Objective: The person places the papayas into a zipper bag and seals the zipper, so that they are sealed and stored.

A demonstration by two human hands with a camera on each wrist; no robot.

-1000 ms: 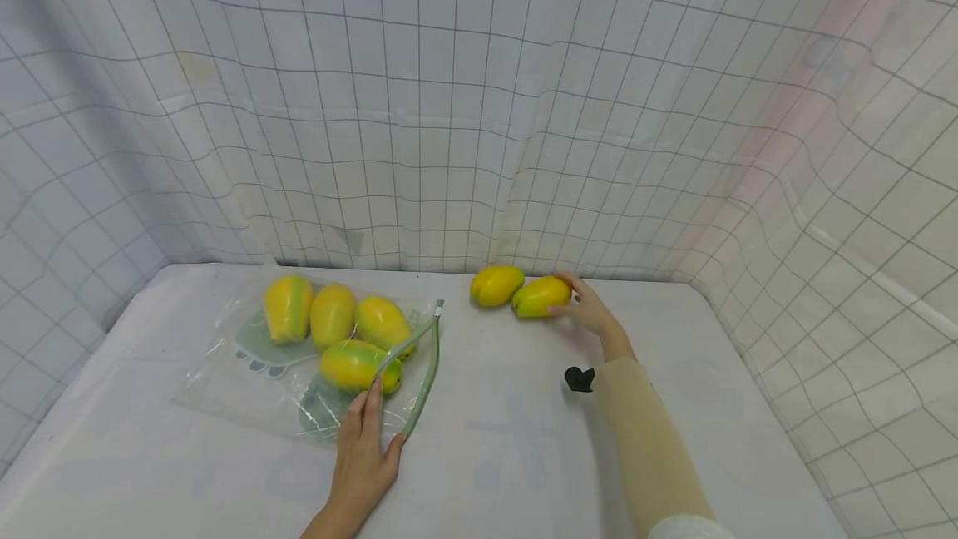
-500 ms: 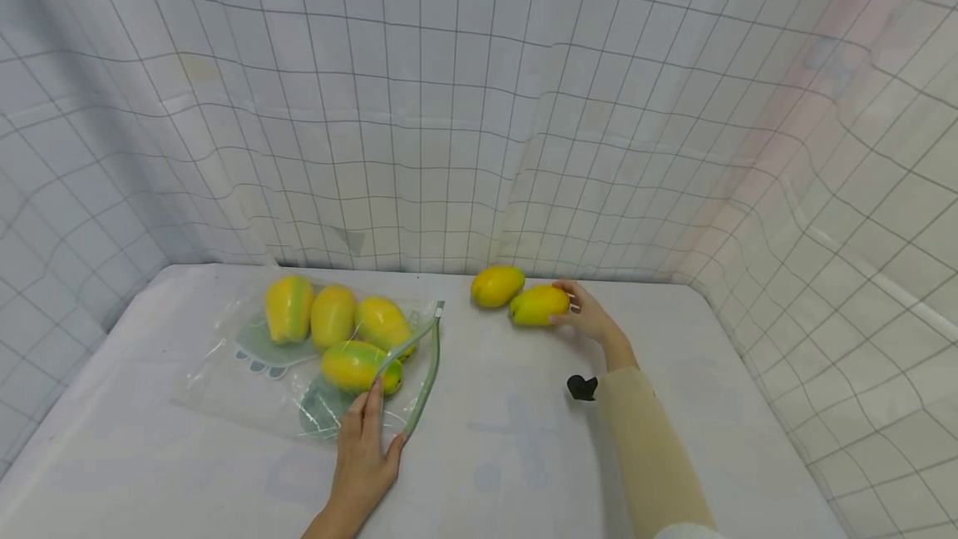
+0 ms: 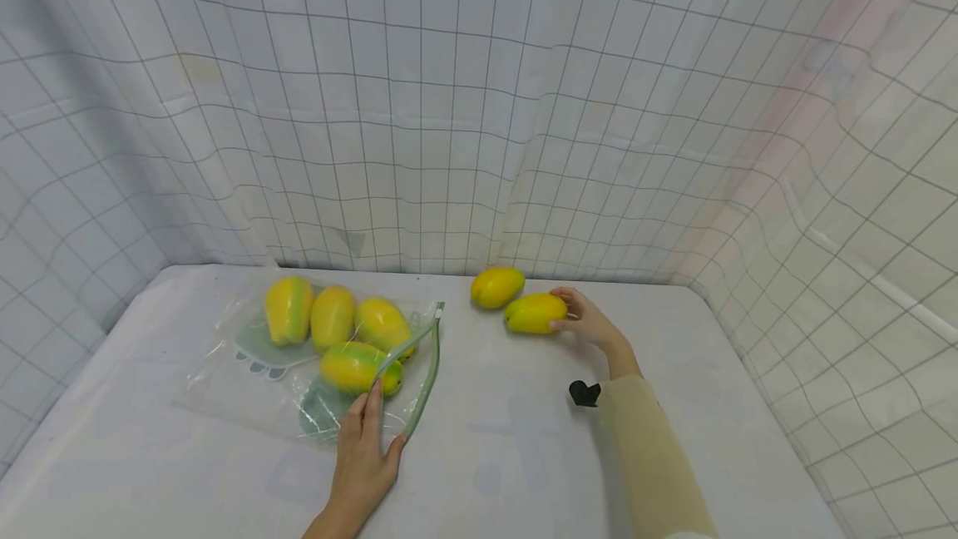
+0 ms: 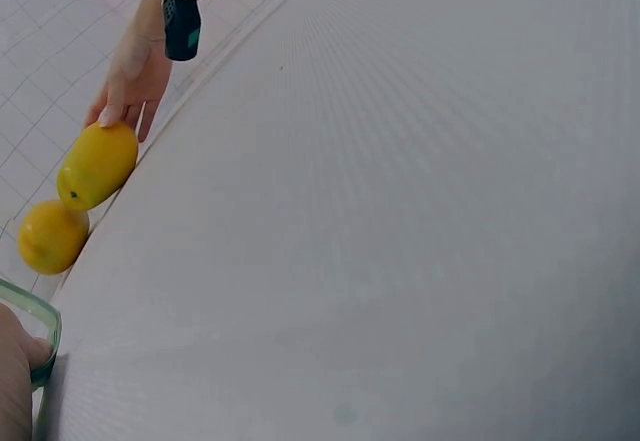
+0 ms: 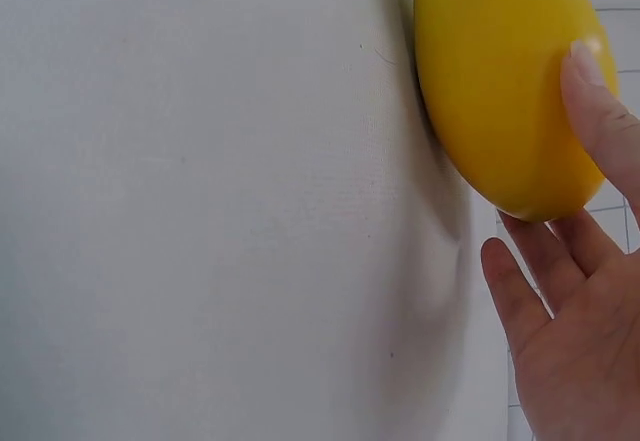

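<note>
In the head view my right hand (image 3: 591, 327) grips the blunt end of a yellow papaya (image 3: 535, 314) lying at the back of the table. The right wrist view shows the thumb (image 5: 600, 111) on the papaya's side and the fingers round its end. A second papaya (image 3: 497, 287) lies just behind and left of it. My left hand (image 3: 362, 456) holds the mouth of a clear zip bag (image 3: 239, 393) by its green zip strip (image 3: 427, 389), the two edges spread apart. Inside the bag lie several papayas (image 3: 333, 318), yellow with green patches.
A white cloth covers the table (image 3: 479, 472). White curtains (image 3: 479, 106) with a dark grid hang behind and at both sides. A black piece (image 3: 584, 393) juts out beside the right sleeve (image 3: 654, 456).
My right hand has drawn its papaya a little toward me and to the left, away from the back edge. My left hand and the bag have kept still.
</note>
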